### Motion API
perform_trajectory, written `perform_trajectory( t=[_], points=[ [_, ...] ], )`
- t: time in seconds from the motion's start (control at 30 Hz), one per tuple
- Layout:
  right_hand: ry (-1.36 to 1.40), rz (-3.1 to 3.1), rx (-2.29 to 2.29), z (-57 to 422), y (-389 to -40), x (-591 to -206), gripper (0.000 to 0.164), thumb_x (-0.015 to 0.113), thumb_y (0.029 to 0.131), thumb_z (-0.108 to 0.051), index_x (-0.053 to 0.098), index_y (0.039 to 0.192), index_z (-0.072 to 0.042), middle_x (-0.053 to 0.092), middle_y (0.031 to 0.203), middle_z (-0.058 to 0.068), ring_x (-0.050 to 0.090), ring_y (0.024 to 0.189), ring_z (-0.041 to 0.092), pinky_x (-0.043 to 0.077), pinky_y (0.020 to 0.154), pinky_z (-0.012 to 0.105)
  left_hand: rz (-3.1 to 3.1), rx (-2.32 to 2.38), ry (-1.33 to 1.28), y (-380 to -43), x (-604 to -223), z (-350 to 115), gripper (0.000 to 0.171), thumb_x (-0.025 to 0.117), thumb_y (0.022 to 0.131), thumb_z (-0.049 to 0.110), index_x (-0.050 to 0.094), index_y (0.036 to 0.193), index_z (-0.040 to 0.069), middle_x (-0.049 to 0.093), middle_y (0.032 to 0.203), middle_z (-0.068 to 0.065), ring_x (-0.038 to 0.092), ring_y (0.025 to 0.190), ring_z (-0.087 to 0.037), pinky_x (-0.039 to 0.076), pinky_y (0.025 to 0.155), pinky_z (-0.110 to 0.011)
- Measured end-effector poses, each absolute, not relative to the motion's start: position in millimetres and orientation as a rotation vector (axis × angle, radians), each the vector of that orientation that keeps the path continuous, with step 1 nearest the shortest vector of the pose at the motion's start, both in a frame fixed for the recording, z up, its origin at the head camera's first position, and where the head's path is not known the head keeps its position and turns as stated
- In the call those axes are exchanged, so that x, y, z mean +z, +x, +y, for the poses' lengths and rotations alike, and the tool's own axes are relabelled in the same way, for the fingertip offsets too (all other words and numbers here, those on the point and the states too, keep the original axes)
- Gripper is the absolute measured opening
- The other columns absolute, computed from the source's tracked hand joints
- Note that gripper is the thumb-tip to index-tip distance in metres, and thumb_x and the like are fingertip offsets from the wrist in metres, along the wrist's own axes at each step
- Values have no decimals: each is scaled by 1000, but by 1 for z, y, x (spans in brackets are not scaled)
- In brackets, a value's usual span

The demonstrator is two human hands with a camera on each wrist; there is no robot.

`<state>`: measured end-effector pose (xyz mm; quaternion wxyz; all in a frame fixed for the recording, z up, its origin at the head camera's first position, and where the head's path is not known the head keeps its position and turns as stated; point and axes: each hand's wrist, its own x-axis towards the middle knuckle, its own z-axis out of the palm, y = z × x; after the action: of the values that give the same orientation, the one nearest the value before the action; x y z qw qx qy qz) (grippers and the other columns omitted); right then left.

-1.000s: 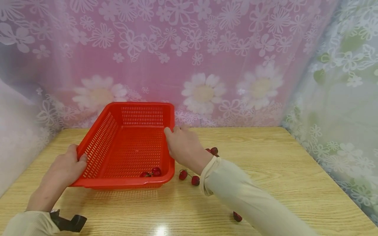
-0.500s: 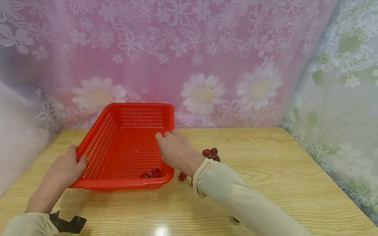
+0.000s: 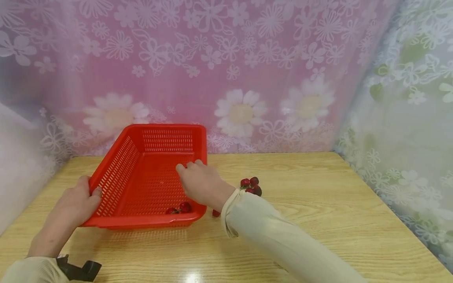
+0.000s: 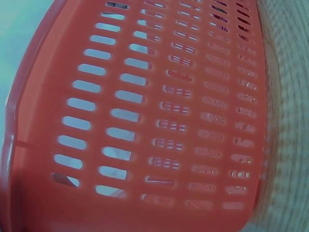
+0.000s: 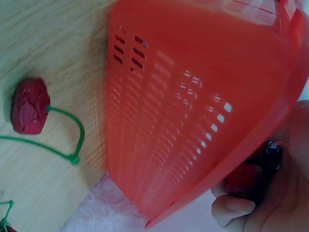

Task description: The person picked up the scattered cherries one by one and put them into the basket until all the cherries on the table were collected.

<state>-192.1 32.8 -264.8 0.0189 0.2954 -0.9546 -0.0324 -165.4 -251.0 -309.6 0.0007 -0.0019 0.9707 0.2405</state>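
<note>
A red slotted plastic basket (image 3: 118,173) stands on the left of the table, its wall filling much of both wrist views. My left hand (image 3: 72,202) grips its left rim, thumb on the inner side. Over the basket's right rim reaches my right hand (image 3: 203,182), its curled fingers above the inside. In the right wrist view that hand holds dark red cherries (image 5: 244,180), partly hidden behind the rim and fingers. A joined pair of cherries (image 3: 185,207) lies in the basket's near right corner.
Right of the basket, several cherries (image 3: 254,184) lie clustered on the wooden table (image 3: 318,188). Another cherry (image 3: 215,213) shows between basket and right sleeve. In the right wrist view a cherry (image 5: 30,106) has a green stem. A flowered curtain (image 3: 170,78) hangs behind.
My right hand has moved left from the basket's right rim to over its inside. The left hand keeps its grip on the rim, and the basket stays in place.
</note>
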Motion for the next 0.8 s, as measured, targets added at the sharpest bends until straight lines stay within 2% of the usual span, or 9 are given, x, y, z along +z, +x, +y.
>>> perform_trajectory(
  t=[0.43, 0.63, 0.8],
  points=[
    [944, -2995, -210, 9, -192, -275, 39, 64, 83, -26, 50, 118, -16, 60, 99, 0, 48, 84, 17, 52, 65, 28, 3056, 744, -4, -165, -308, -254, 44, 37, 93, 19, 31, 117, -17, 56, 69, -18, 51, 53, -21, 39, 46, -32],
    [924, -3046, -238, 0, -194, -282, 38, 63, 83, -27, 51, 118, -18, 62, 103, -1, 50, 89, 17, 54, 69, 30, 3031, 753, -25, -164, -307, -251, 46, 37, 94, 19, 29, 119, -19, 55, 69, -18, 51, 53, -20, 40, 45, -32],
    [941, -3101, -195, -5, -194, -290, 42, 64, 84, -28, 52, 123, -19, 63, 105, -2, 50, 89, 16, 53, 70, 30, 3026, 753, -24, -165, -306, -250, 46, 36, 94, 19, 29, 119, -19, 55, 69, -18, 51, 52, -20, 41, 45, -32]
  ],
)
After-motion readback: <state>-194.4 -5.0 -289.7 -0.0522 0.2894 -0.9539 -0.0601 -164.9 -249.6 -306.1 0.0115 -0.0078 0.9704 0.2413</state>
